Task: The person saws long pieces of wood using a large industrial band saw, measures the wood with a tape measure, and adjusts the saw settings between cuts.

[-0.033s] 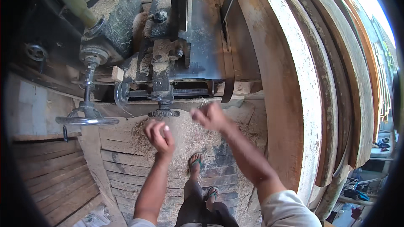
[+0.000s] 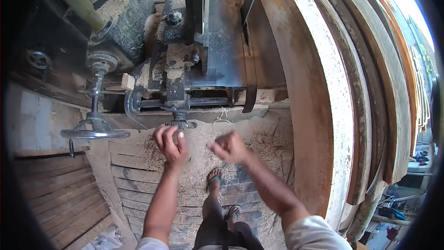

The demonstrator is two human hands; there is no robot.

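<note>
The left hand [image 2: 172, 147] is near the ridged knob [image 2: 188, 124] at the front of the saw desk [image 2: 222, 60]; the right hand [image 2: 230, 148] is apart. Fingers: curled, grip indeterminable. Sawdust [image 2: 263, 140] suggests some cutting done; remainder unclear.

There gleamed the handwheel [image 2: 95, 134], all glossy metal; dull, ribbed metal on the knob [image 2: 187, 124]; the machine table [image 2: 222, 58] looked smooth, the planks [image 2: 398, 111] rough matt wood, the sleeve [image 2: 307, 235] creased cloth!
</note>
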